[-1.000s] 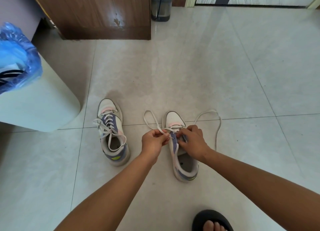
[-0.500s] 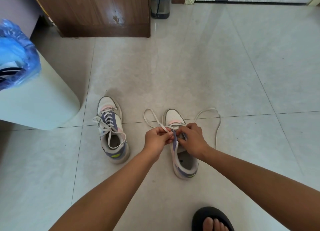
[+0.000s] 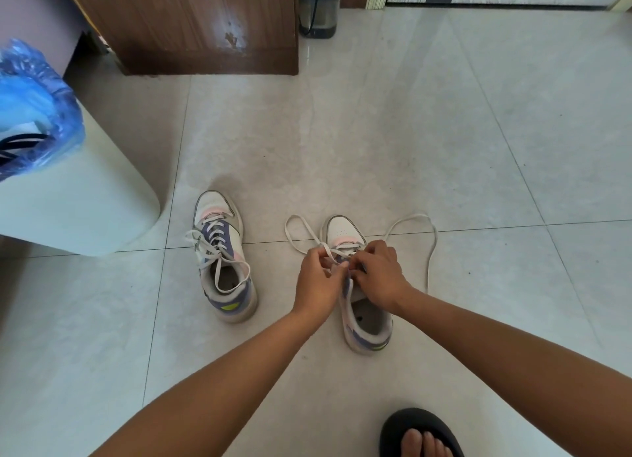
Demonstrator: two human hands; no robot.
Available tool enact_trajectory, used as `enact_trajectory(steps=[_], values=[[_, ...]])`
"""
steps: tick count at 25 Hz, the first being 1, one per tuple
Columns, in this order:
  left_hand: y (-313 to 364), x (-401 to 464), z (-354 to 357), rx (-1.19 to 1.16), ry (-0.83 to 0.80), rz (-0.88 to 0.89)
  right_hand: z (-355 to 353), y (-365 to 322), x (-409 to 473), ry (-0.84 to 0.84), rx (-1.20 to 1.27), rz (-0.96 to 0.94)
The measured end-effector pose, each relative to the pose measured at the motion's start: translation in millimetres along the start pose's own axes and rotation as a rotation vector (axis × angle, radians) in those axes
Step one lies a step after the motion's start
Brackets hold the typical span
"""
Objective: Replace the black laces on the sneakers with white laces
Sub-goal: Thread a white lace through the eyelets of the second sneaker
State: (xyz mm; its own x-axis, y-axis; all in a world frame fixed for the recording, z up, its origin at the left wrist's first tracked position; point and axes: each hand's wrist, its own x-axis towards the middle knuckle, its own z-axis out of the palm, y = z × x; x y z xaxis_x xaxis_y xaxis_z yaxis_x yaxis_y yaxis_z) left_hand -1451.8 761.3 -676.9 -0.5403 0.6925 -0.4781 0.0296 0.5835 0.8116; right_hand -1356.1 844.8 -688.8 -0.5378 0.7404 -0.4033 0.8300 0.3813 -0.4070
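- Your left hand (image 3: 316, 278) and right hand (image 3: 378, 274) meet over the tongue of the right-hand white-and-purple sneaker (image 3: 359, 306), each pinching the flat white lace (image 3: 432, 248).
- That sneaker's long axis runs straight away from you, toe far; the lace's loose loops trail out on both sides of the toe.
- Neither hand is nearer.
- Count: two sneakers, and the left-hand sneaker (image 3: 222, 258) is already laced white; two hands.
- Black laces appear to lie in the blue plastic bag (image 3: 34, 114).

Pale tiled floor (image 3: 376, 142), two sneakers (image 3: 222, 258), bin (image 3: 78, 210)
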Motion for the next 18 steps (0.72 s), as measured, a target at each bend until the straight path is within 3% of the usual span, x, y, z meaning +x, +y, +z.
enact_trajectory(steps=[3, 5, 8, 10, 12, 16, 18], values=[[-11, -31, 10, 0.483, -0.149, 0.089, -1, -7, -2, -0.054, -0.128, -0.004], [-17, -43, 22, 0.75, -0.264, 0.014, -4, -11, -6, -0.095, -0.2, -0.02], [-15, -37, 30, 0.642, -0.266, -0.196, -19, -9, -26, -0.039, -0.313, -0.143], [-13, -31, 29, 0.552, -0.238, -0.229, -28, 13, -50, 0.128, -0.498, -0.517], [-12, -26, 25, 0.552, -0.232, -0.213, -35, 56, -84, 0.077, -0.743, -0.719], [-11, -17, 18, 0.627, -0.216, -0.175, -43, 182, -138, -0.182, -1.191, -0.607], [-12, -15, 18, 0.645, -0.223, -0.161, -46, 232, -147, -0.225, -1.256, -0.586]])
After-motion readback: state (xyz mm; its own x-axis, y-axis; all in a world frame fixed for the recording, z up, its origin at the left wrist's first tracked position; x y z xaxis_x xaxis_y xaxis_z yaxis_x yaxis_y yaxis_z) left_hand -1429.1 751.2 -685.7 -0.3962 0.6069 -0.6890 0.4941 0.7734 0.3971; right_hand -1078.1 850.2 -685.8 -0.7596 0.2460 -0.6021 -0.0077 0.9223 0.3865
